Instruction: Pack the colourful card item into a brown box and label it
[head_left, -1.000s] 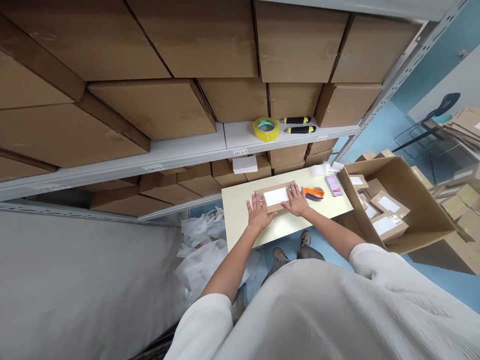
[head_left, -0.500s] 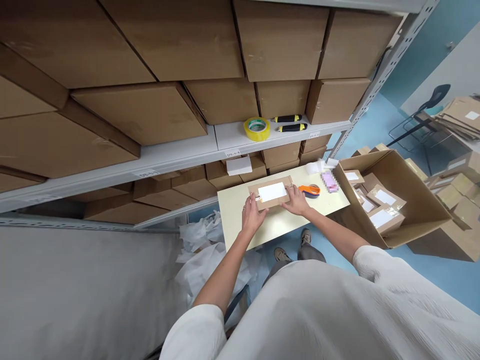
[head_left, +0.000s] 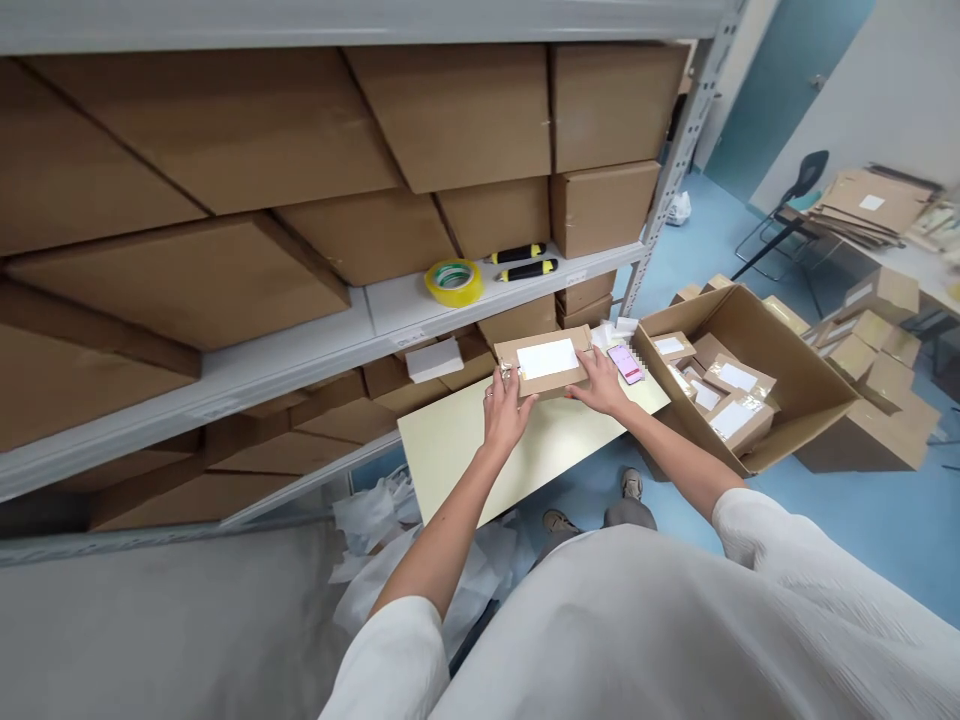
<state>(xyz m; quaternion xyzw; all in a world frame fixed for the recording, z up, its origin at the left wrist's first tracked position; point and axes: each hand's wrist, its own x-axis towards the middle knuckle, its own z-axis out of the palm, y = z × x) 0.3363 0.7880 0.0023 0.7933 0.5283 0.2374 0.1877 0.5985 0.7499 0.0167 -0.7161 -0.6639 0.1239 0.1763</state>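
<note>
Between my two hands is a small cardboard box [head_left: 546,382] with a blank-looking white label [head_left: 548,358] on top and clear tape at its ends. My left hand [head_left: 505,412] grips its left end, fingers on top and thumb at the near side. At the right end my right hand [head_left: 602,381] grips it the same way. The box is held up over the pale yellow table [head_left: 461,462]. A phone [head_left: 626,364] with a pink screen lies just right of my right hand. Only a speck of something orange shows under the box.
A large open carton [head_left: 814,400] holding several labelled boxes stands to the right. On the shelf [head_left: 390,305] in front are a yellow tape roll [head_left: 454,284] and two utility knives [head_left: 528,270]. White plastic wrapping [head_left: 375,520] lies below the table's left end.
My hands have lifted the box off the table and moved it right relative to the table, over the orange tool. My view has swung to the right.
</note>
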